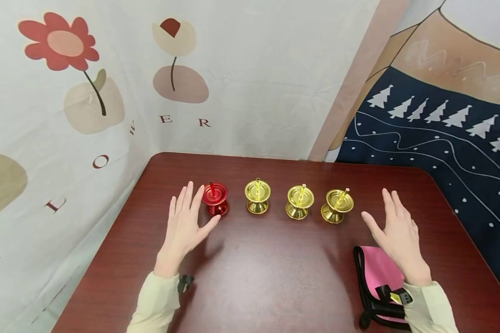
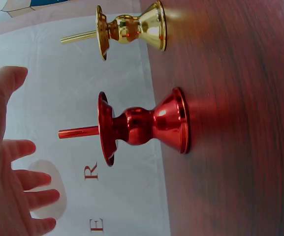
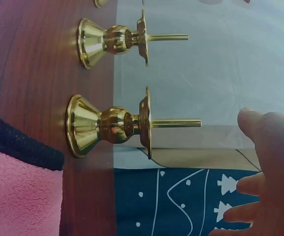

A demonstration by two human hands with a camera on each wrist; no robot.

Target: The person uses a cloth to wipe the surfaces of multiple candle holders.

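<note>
Pale fabric printed with flowers and red letters (image 1: 254,83) hangs behind the table, and to the right we see a dark blue hanging with white fir trees (image 1: 404,129). Before them stands a reddish-brown wood-grain table (image 1: 258,282), its far corners rounded.

Toward the far edge we count four metal candlesticks in a loose row, all upright, each with a flared foot, a shallow dish and a thin central stem. At the left end is the red candlestick (image 1: 215,198); to its right come the first gold candlestick (image 1: 258,199), the middle gold candlestick (image 1: 298,203) and the rightmost gold candlestick (image 1: 335,208), the last two closer together than the others.

We see the left hand (image 1: 186,221) spread, fingers extended and thumb held out, with nothing in its grasp. It is just beside the red candlestick, and the left wrist view shows a gap between them. The right hand (image 1: 396,235) is likewise extended, thumb apart, holding nothing, near the rightmost gold candlestick and apart from it.

Below the right hand lies a pink fleece item with black edging (image 1: 377,268), perhaps a folded pouch; the wrist hides part of it, so we cannot tell its full shape. Both sleeves are pale.
</note>
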